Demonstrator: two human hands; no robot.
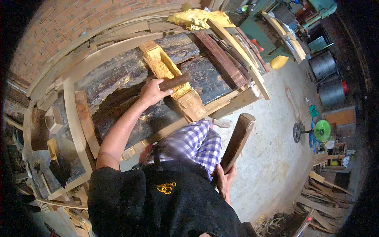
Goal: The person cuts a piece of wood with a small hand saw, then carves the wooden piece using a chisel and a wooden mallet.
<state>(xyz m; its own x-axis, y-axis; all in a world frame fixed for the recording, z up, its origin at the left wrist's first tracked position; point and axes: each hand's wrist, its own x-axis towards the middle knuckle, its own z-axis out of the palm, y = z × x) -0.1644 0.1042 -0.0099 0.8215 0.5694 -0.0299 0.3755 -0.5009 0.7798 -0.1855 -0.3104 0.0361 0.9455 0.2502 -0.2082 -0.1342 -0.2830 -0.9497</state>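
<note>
My left hand [153, 93] is closed around a short brown wooden bar [176, 81], perhaps a tool handle. The bar lies across the hollow of a pale yellow wood block [164, 65] with a rough-cut trough along it. Whether the bar touches the block I cannot tell. At my right side my right hand [226, 179] grips the lower end of a thick dark wooden billet [239, 138], which points up and away. The yellow block rests across dark, weathered timbers [122, 73] forming the bench top.
A reddish-brown beam [221, 59] crosses the bench on the right, beside long planks [241, 51]. A yellow sack [201, 19] lies at the back. Standing on the concrete floor [272, 138] is a green fan [321, 131]. Scrap boards [325, 197] pile up at lower right.
</note>
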